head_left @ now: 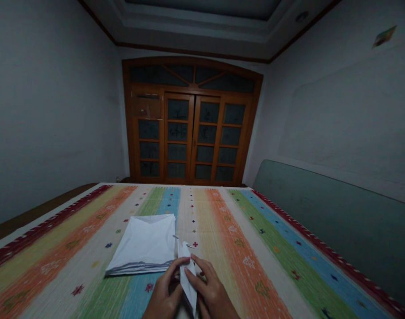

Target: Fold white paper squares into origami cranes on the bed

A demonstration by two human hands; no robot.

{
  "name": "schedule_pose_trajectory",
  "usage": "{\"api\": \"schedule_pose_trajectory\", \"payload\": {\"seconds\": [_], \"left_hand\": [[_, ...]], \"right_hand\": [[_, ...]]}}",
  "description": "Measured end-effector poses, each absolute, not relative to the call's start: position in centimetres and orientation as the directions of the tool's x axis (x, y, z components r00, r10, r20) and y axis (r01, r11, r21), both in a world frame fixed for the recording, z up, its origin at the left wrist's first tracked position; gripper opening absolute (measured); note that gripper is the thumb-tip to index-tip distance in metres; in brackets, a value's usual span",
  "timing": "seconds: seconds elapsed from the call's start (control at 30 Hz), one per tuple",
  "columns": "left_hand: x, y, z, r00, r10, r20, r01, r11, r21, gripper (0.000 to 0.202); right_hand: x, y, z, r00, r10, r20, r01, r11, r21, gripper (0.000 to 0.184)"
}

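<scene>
Head view: left hand [165,288] and right hand [211,290] pinch a narrow white folded strip [188,279], cloth or paper unclear.
Fingers [196,266] closed on both sides of the strip, its long axis running fore-aft between the hands, far tip just past the fingertips. Left hand nearer the square white folded sheet [142,243], which lies on the multicoloured striped woven cover [255,274].

Folded cloth [141,243] is lying on the bed cover [252,266], ahead and left of both hands. The left hand [164,290] and right hand [212,292] are holding a narrow folded piece [187,279] between them. Glazed wooden doors [191,137] are standing beyond the bed; a padded panel [322,221] is running along its right side.
</scene>
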State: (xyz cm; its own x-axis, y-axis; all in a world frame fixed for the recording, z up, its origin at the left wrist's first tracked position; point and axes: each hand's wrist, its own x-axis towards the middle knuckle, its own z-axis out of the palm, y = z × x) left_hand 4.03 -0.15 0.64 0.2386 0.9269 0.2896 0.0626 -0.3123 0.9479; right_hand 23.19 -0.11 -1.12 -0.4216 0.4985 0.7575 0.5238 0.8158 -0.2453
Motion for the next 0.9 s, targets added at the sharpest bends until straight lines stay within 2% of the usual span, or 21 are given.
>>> {"api": "schedule_pose_trajectory", "payload": {"seconds": [0.17, 0.33, 0.5, 0.6, 0.7, 0.8, 0.9], "left_hand": [[4.2, 0.0, 0.7, 0.188, 0.950, 0.251, 0.004, -0.256, 0.967, 0.036], [4.2, 0.0, 1.3, 0.156, 0.958, 0.241, 0.090, -0.257, 0.962, 0.035], [4.0, -0.3, 1.2, 0.120, 0.932, 0.342, 0.246, -0.361, 0.899, 0.028], [4.2, -0.6, 0.7, 0.098, 0.914, 0.394, 0.237, -0.406, 0.883, 0.038], [4.5, -0.7, 0.2, 0.097, 0.901, 0.422, 0.191, -0.433, 0.881, 0.044], [4.8, -0.7, -0.2, 0.079, 0.870, 0.487, 0.246, -0.490, 0.836, 0.029], [4.9, -0.7, -0.4, 0.164, 0.783, 0.601, 0.320, -0.618, 0.718, 0.023]], "right_hand": [[23.1, -0.1, -1.6, -0.389, 0.528, 0.755, 0.500, 0.809, -0.309, 0.074], [23.3, -0.5, -0.6, -0.374, 0.544, 0.751, 0.455, 0.813, -0.363, 0.064], [23.4, -0.5, -0.3, -0.348, 0.546, 0.762, 0.399, 0.822, -0.407, 0.047], [23.4, -0.4, -0.3, -0.334, 0.556, 0.761, 0.347, 0.823, -0.449, 0.038], [23.4, -0.5, 0.1, -0.291, 0.643, 0.708, 0.326, 0.763, -0.558, 0.031], [23.0, -0.6, 0.3, -0.241, 0.718, 0.654, 0.305, 0.695, -0.651, 0.013], [22.6, -0.5, -0.3, -0.193, 0.764, 0.616, 0.294, 0.644, -0.706, 0.029]]}}
